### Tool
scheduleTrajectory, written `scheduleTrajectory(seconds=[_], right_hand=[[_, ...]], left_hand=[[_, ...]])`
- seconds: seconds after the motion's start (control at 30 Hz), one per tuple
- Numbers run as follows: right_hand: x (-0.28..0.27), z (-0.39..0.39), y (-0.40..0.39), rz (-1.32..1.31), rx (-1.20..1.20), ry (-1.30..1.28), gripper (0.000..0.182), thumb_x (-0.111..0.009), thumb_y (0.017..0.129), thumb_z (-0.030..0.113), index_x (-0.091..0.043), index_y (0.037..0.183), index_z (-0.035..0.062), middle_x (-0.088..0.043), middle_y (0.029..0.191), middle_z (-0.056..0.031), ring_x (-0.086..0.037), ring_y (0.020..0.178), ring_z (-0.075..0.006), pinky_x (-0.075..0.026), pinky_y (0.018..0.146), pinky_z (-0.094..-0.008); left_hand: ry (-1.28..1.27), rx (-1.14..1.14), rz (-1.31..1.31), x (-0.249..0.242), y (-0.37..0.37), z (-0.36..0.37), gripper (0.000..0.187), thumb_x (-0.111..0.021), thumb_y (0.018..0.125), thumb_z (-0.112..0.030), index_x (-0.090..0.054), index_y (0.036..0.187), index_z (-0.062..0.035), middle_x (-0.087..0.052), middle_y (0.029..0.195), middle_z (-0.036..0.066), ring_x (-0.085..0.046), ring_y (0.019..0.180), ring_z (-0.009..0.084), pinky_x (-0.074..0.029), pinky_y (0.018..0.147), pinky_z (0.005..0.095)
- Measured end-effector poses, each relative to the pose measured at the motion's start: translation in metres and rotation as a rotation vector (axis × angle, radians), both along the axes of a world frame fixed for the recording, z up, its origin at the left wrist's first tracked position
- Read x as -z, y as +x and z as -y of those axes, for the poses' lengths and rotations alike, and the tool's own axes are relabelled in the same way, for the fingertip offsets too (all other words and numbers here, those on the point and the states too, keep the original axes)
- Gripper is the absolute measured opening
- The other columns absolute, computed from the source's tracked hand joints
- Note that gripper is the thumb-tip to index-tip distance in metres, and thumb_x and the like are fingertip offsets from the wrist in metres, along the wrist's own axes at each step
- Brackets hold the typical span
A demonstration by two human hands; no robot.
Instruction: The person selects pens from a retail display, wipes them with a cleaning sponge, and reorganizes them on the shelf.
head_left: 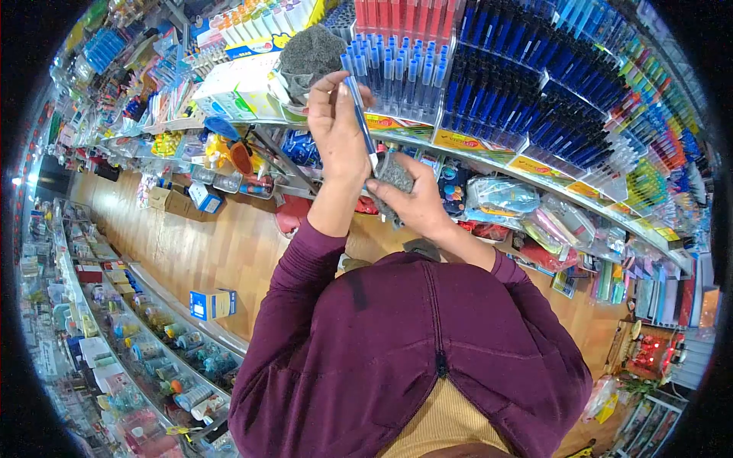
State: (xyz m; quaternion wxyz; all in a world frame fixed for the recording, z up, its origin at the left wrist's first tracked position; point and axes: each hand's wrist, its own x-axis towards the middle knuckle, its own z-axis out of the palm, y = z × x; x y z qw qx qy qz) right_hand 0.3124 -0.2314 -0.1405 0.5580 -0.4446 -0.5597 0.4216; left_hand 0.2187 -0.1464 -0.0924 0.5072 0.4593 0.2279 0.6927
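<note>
My left hand (339,131) is closed on a blue-capped pen (360,111), held at a slant with its cap end up by the fingertips. A grey cloth (395,174) is gripped in my right hand (418,200), pressed around or against the pen's lower end. Just past my left hand, a second bunched grey cloth (311,52) rests on a white and green container (294,107). Beside it stand rows of similar blue-capped pens (397,72) in a clear rack.
Dark blue pens (500,99) fill racks to the right, with red pens (405,17) behind. Bagged goods (500,195) lie on a lower shelf. A blue and white box (212,304) sits on the wooden floor (164,252). Another stocked shelf (145,336) curves along the left.
</note>
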Motion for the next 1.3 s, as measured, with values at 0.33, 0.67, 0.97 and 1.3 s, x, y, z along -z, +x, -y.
scheduleTrajectory(seconds=[0.33, 0.67, 0.97, 1.3], right_hand=[[-0.002, -0.004, 0.023, 0.370, 0.232, 0.304, 0.027, -0.071, 0.071, 0.010, -0.057, 0.091, -0.0028, -0.058, 0.076, -0.0095, -0.052, 0.069, -0.0118, -0.044, 0.064, -0.0276], [-0.004, -0.004, 0.042, -0.072, 0.118, -0.013, 0.038, -0.069, 0.078, 0.024, -0.057, 0.101, -0.0043, -0.063, 0.093, -0.0075, -0.056, 0.082, -0.0081, -0.047, 0.071, -0.0250], [-0.010, -0.009, 0.030, 0.059, 0.227, 0.139, 0.040, -0.067, 0.080, 0.025, -0.055, 0.104, -0.0042, -0.060, 0.086, -0.0113, -0.054, 0.079, -0.0134, -0.044, 0.073, -0.0278], [0.051, 0.014, 0.046, 0.001, 0.111, -0.121, 0.032, -0.069, 0.079, 0.021, -0.060, 0.097, -0.0045, -0.065, 0.081, -0.0075, -0.058, 0.072, -0.0104, -0.047, 0.066, -0.0262]], left_hand=[[-0.029, 0.044, -0.297, 0.020, -0.003, 0.027, 0.014, -0.065, 0.081, -0.005, -0.054, 0.090, -0.0009, -0.056, 0.080, 0.001, -0.050, 0.070, 0.0053, -0.041, 0.063, 0.0193], [-0.094, 0.182, -0.439, 0.021, -0.019, 0.033, 0.007, -0.056, 0.085, 0.000, -0.055, 0.092, 0.0008, -0.057, 0.079, 0.001, -0.050, 0.073, 0.0052, -0.041, 0.067, 0.0199], [-0.105, 0.286, -0.472, 0.035, -0.009, 0.052, 0.010, -0.052, 0.086, 0.002, -0.053, 0.096, 0.0014, -0.057, 0.088, 0.002, -0.051, 0.080, 0.0078, -0.041, 0.073, 0.0220], [0.292, -0.452, -0.584, -0.003, -0.017, -0.039, 0.010, -0.056, 0.084, 0.005, -0.050, 0.091, 0.0049, -0.057, 0.080, 0.007, -0.058, 0.072, 0.0104, -0.048, 0.062, 0.0232]])
